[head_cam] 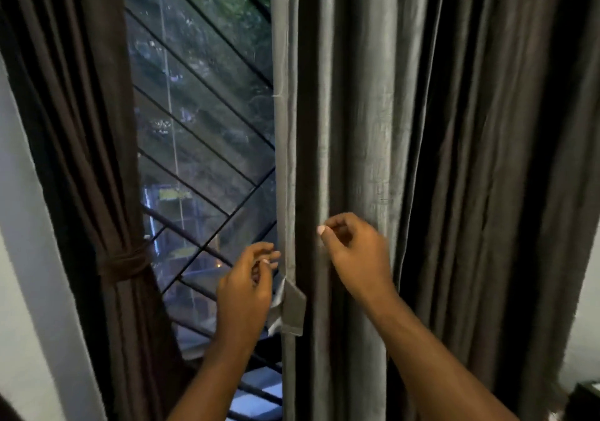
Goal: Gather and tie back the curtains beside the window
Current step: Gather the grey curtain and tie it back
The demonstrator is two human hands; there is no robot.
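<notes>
Ok so closest to the camera, two bare forearms come up from the bottom of the frame. The left hand (248,277) is at lower centre, fingers loosely curled and a bit apart with nothing in them that I can see, the fingertips just beside the inner hem of the grey curtain (389,128). The right hand (357,255) sits a little higher and to the right, right up against the front of that curtain, with thumb and forefinger brought close together at one of the folds. Honestly can't tell if there's any cloth actually caught between them. The grey curtain hangs loose in long straight pleats and fills pretty much the whole right half of the frame, not gathered and not tied. Low on its hem, just right of the left hand, a small fabric flap (293,310) sticks out with a paler bit of cloth behind it. Over on the left, the brown curtain (81,112) is already bunched up and cinched by a matching tie (121,263) wrapped around it at lower left, next to a strip of pale wall (19,225). Between the two curtains is the window (207,122), with dark diagonal bars (201,86) across it. Beyond the glass it's blurry green trees (227,5) up top and some blurry stuff lower down that I can't make out. There's also a dark thing (584,398) in the bottom right corner, too cut off to say what.
</notes>
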